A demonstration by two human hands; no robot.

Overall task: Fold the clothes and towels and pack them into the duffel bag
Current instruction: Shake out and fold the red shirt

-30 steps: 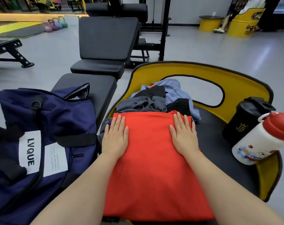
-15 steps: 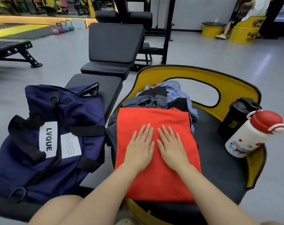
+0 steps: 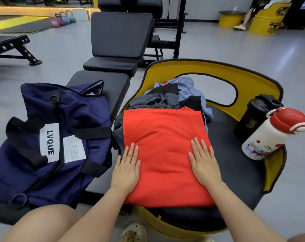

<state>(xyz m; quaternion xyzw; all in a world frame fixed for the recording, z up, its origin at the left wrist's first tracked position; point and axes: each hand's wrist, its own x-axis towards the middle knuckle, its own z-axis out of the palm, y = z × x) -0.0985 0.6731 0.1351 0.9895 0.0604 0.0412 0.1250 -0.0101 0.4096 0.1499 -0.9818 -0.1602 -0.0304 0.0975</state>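
Head view: my left hand lies flat on the left edge of the folded orange-red cloth garment, fingers straight and close together, holding nothing. My right hand lies flat on the garment's right side, fingers straight and slightly fanned, also holding nothing. The two hands are well apart.

The garment rests on the black padded seat of a yellow-rimmed round chair. Its far edge overlaps a loose pile of grey, black and pale blue clothes; how many pieces the pile contains cannot be determined, since they cover one another.

The navy fabric duffel bag with black straps and a white "LVQUE" label sits on the black padded worktop to the left, just beside the chair. Its opening at the far end is only partly visible, and its contents are hidden.

At the chair's right edge, a white bottle with a red cap leans in front of a black shaker bottle, covering its lower part. My forearms are cut off by the bottom frame edge.
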